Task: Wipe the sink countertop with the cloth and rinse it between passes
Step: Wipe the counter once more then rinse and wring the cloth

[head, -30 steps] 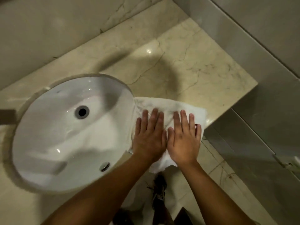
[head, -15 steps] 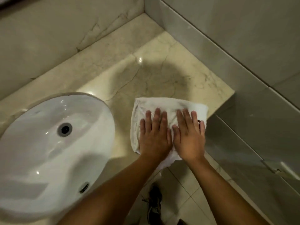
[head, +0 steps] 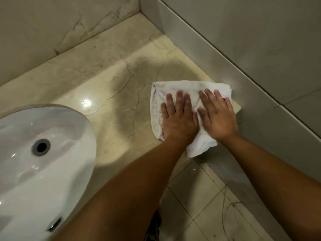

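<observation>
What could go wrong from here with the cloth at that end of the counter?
1. The white cloth already hangs past the beige marble countertop front edge; another push could drag it onto the tiled floor.
2. The flat left hand and right hand only press, not grip, so the cloth may bunch or slip.
3. It looks greyed; wiping on without rinsing may smear.

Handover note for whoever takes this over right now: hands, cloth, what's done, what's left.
Left hand: flat, fingers straight, pressing on the cloth.
Right hand: same, flat on the cloth beside the left.
Cloth: white, spread on the countertop at its right end, near the side wall; its near corner hangs over the front edge.
Sink: to the left, apart from the cloth; no water seen running.
Done: cannot tell from this frame how much counter has been wiped; the pass is at the right end.
Left: probably the back strip and the sink surround, then rinse the cloth.
</observation>
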Tool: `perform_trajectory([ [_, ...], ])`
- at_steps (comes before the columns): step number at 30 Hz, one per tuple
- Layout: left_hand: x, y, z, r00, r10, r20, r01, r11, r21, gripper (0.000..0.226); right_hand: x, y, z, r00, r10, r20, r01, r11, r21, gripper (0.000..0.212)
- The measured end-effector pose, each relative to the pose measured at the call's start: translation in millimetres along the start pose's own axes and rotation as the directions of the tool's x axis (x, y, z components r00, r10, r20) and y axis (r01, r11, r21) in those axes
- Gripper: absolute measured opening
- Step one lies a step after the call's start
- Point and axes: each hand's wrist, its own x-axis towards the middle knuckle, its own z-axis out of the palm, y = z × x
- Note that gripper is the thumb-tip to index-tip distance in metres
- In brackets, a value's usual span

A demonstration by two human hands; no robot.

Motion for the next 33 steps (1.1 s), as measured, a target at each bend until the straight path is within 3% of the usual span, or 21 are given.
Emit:
perform_trajectory([
  [3, 4, 11, 6, 1.0, -0.029, 0.008, 0.03, 0.998, -0.053, 0.068, 8, 18, 0, 0.997, -0.07, 0.029, 0.071, 0.997, -0.036, 0.068],
  [6, 5, 8, 5, 1.0, 0.006, -0.015, -0.007, 0.997, -0.078, 0.066, 11, 17, 1, 0.999, -0.035, 0.03, 0.038, 0.993, -0.112, 0.067],
  [10, -19, -35, 7, 0.998, -0.014, -0.063, 0.006, 0.994, -0.112, 0.064, -7, -32, 14, 1.0, -0.009, 0.03, 0.01, 0.999, -0.052, 0.066],
  [14, -54, -74, 7, 0.994, -0.043, -0.1, 0.035, 0.996, -0.08, 0.067, -31, -69, 19, 0.995, -0.077, 0.062, 0.08, 0.996, -0.045, 0.064],
  [22, 28, -36, -21, 0.984, -0.16, -0.076, 0.154, 0.984, -0.086, 0.069, 70, -27, -9, 0.971, -0.238, 0.03, 0.239, 0.97, -0.05, 0.064],
  [27, 70, -34, -9, 0.986, -0.146, -0.081, 0.141, 0.988, -0.066, 0.067, 96, -17, 9, 0.984, -0.175, 0.028, 0.178, 0.976, -0.125, 0.062],
  [30, 44, -37, -5, 0.987, -0.101, -0.121, 0.089, 0.991, -0.1, 0.068, 69, -23, 13, 0.996, -0.084, 0.018, 0.085, 0.985, -0.15, 0.061],
  [33, 12, -45, -4, 0.985, -0.104, -0.135, 0.085, 0.987, -0.139, 0.065, 39, -39, 11, 0.994, -0.1, 0.049, 0.106, 0.985, -0.138, 0.061],
])
